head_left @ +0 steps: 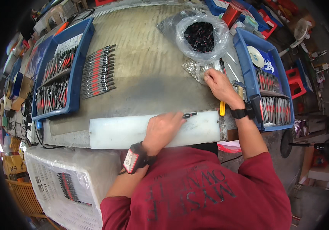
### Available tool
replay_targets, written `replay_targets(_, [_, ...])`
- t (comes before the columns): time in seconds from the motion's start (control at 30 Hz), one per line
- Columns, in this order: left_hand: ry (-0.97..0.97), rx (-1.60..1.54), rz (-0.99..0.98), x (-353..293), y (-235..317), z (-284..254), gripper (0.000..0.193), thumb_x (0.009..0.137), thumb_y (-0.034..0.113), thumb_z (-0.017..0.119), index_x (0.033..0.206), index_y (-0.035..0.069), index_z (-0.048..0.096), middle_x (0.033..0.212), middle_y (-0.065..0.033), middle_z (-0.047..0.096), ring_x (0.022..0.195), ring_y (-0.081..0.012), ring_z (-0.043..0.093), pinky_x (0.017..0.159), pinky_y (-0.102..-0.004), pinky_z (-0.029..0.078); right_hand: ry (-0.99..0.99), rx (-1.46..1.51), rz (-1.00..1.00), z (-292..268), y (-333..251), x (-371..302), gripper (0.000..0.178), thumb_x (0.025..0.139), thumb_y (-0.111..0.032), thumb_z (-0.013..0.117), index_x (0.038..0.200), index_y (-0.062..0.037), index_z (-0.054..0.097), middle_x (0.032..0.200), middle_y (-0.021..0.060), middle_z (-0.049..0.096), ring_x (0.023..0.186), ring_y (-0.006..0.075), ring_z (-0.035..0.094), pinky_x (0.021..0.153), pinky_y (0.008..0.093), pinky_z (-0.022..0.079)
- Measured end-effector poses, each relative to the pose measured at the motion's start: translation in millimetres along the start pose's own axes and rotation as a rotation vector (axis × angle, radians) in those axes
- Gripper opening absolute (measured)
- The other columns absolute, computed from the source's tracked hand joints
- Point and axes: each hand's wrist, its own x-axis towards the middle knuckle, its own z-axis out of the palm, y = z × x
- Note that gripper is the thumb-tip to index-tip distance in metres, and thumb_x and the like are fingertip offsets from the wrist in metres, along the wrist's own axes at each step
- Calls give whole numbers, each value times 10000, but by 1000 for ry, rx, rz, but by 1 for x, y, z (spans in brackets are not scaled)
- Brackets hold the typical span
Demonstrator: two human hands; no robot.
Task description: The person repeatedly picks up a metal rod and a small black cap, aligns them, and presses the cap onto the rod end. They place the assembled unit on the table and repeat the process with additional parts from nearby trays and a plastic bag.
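My left hand [165, 127] is closed on a small black pen-shaped piece [189, 115], whose tip sticks out past the fingers over a white board [114, 132] at the table's near edge. Further right, my right hand [221, 86] has its thumb and fingers pinched together beside a heap of tiny shiny metal parts [193, 69]. Whatever sits between those fingertips is too small to make out. Beyond the heap, a clear plastic bag [220, 50] stands open, full of short black pieces [199, 37]. A screwdriver with a yellow handle [222, 108] lies beside my right wrist.
Slim black-and-red tools [98, 73] lie in a column on the table, left of centre. A blue tray [80, 65] of similar tools flanks them; another blue tray [245, 57] stands right. A hammer [240, 89] lies there. Below left is a white basket [53, 165].
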Motion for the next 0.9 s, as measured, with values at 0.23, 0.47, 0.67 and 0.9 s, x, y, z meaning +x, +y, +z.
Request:
replay_targets(0.23, [0,-1,5,-1,0,1,208,790,196,700,883,86,550,617,-59,487,545,-243,559,471,-366,437,-313,173,-75,7,-47,-51,169,891,-153,548,866,15,547,759,122,556,707,236,531,656,338,433])
replay_targets(0.47, [-16,45,13,-1,3,0,209,806,227,667,831,68,533,657,-76,530,571,-246,583,489,-362,464,-351,64,-117,17,-52,-59,180,884,-153,533,895,25,558,825,190,589,804,380,570,690,427,443])
replay_targets(0.67, [-14,68,29,-2,3,1,213,805,233,664,834,66,534,656,-73,531,570,-236,586,487,-352,468,-330,18,-133,20,-54,-60,174,875,-152,537,889,20,559,817,200,594,803,396,572,685,447,441])
replay_targets(0.9, [-18,109,39,-3,3,2,212,802,237,661,852,67,544,655,-65,524,563,-219,585,479,-338,468,-282,-34,-26,27,-63,-62,199,840,-149,498,781,26,571,822,259,603,796,457,577,718,529,444])
